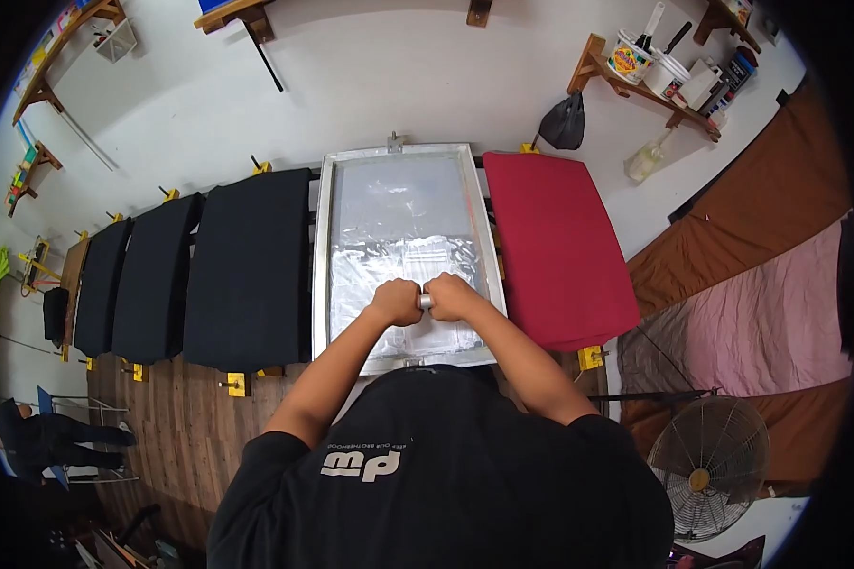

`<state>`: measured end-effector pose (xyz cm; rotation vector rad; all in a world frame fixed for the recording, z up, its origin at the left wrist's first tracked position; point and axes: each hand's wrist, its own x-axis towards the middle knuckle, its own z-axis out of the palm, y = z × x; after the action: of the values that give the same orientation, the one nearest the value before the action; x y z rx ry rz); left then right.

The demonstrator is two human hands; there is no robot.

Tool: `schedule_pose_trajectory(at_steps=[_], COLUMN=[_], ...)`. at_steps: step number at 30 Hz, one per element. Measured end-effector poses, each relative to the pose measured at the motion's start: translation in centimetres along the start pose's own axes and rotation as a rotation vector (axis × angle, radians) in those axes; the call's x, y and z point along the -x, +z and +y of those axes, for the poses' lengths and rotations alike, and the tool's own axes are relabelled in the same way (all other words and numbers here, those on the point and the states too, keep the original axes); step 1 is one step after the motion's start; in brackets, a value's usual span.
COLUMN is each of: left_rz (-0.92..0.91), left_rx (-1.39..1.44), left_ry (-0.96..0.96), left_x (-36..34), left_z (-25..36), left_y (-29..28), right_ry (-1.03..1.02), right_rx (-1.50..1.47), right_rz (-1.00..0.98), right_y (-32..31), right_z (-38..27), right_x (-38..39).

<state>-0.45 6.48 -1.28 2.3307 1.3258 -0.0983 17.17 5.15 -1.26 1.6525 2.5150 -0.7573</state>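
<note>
Both hands, the left hand point(395, 302) and the right hand point(452, 296), were clenched side by side around a grey squeegee handle point(425, 302) held low on the aluminium-framed printing screen point(403, 251), which lay between a black garment point(249, 267) and a red garment point(557, 249).

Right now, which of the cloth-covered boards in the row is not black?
The red board, directly right of the framed screen; the boards left of the screen are all black.
</note>
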Motion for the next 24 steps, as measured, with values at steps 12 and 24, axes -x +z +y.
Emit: schedule_pose_trajectory(at_steps=[12, 24], left_rz=[-0.225, 0.302], left_rx=[0.029, -0.087], left_ry=[0.059, 0.228], left_x=[6.3, 4.5], left_z=[2.8, 2.0], left_y=[1.6, 4.1], right_ry=[-0.144, -0.149], right_rx=[-0.068, 0.022], right_rz=[-0.041, 0.360], right_y=[2.2, 4.6], right_z=[-2.7, -1.9], right_x=[6.4, 5.0])
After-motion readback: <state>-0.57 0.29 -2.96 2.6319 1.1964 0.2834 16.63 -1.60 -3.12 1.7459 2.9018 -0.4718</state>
